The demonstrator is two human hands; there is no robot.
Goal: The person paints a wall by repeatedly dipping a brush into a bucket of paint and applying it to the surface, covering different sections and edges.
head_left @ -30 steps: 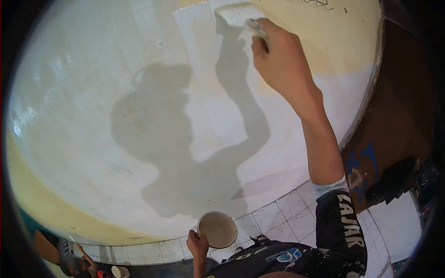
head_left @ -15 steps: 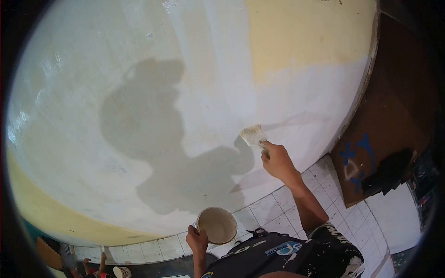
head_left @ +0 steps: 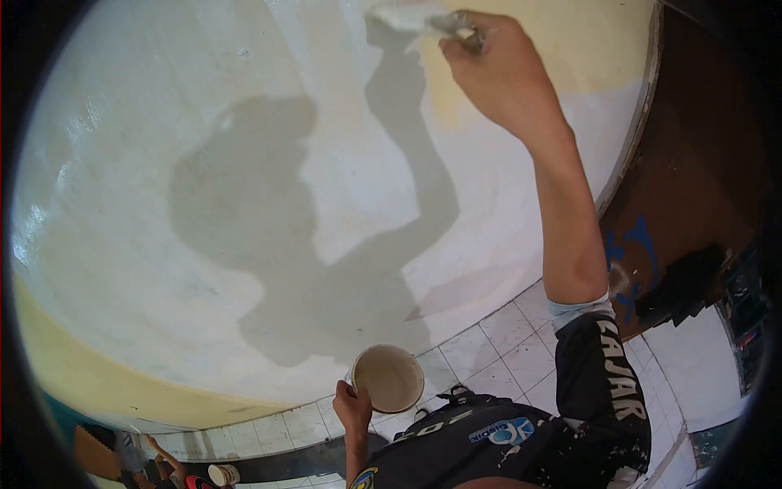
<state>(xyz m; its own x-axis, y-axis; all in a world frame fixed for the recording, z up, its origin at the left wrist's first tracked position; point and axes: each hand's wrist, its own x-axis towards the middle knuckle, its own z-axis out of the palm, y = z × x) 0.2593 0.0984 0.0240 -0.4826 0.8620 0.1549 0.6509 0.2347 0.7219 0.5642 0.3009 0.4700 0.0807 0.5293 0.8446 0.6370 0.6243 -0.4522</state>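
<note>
Raised high near the top of the view, my right hand point(head_left: 501, 69) is closed around the handle of a paintbrush point(head_left: 407, 15). The brush has pale, paint-covered bristles and lies over the boundary between white and yellow paint on the wall point(head_left: 489, 196). Low in the middle, my left hand point(head_left: 352, 407) grips the side of a round paint bucket point(head_left: 386, 356), fingers at its rim. The bucket's inside looks coated in off-white paint. My shadow falls across the wall, the raised arm included.
White floor tiles point(head_left: 472, 350) run along the wall's foot. A brown panel point(head_left: 692, 155) with blue and black paint marks stands at the right. At lower left, another person's hand point(head_left: 153, 444) reaches toward the wall, near a white bucket point(head_left: 224, 474).
My right hand has swept the paintbrush upward along the wall, from mid-height to near the top of the view. My left hand still holds the bucket, almost unmoved.
</note>
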